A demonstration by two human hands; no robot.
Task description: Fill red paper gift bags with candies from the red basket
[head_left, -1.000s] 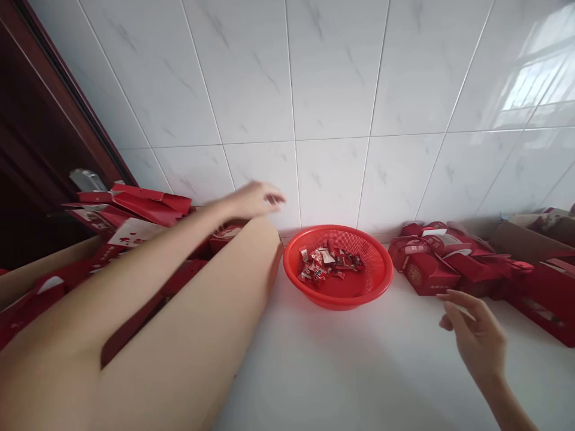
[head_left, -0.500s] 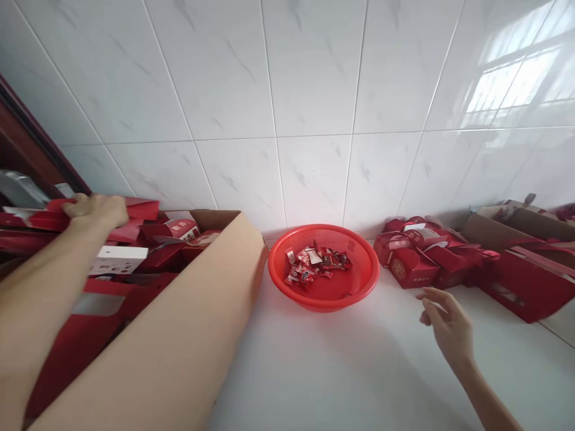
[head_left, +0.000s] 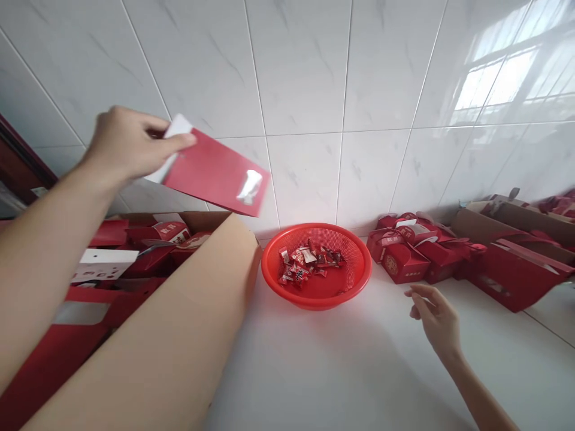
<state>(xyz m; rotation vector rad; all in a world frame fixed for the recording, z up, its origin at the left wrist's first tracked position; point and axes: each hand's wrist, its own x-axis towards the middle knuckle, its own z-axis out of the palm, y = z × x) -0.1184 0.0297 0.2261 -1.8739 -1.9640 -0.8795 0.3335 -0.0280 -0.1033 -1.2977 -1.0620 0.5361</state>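
Observation:
My left hand [head_left: 130,143] pinches the white end of a flat red paper box [head_left: 215,170] with a small clear window, held tilted above the large cardboard box [head_left: 193,293]. Folded red boxes [head_left: 108,232] and a white printed one [head_left: 105,264] lie inside that carton. My right hand [head_left: 433,317] hovers over the white counter, fingers loosely curled and apart, holding nothing. Just beyond it stand several made-up red gift boxes [head_left: 405,262]. Between my hands sits a red plastic basket [head_left: 323,297] with wrapped candies [head_left: 309,262] in it.
A white tiled wall [head_left: 309,167] rises behind the counter [head_left: 314,365]. On the right, a large red box [head_left: 516,275] leans by a second cardboard carton [head_left: 516,218] that holds more red items.
My left hand has lifted the flat red box out of the carton, up and to the right. My right hand has barely moved. The view has shifted slightly.

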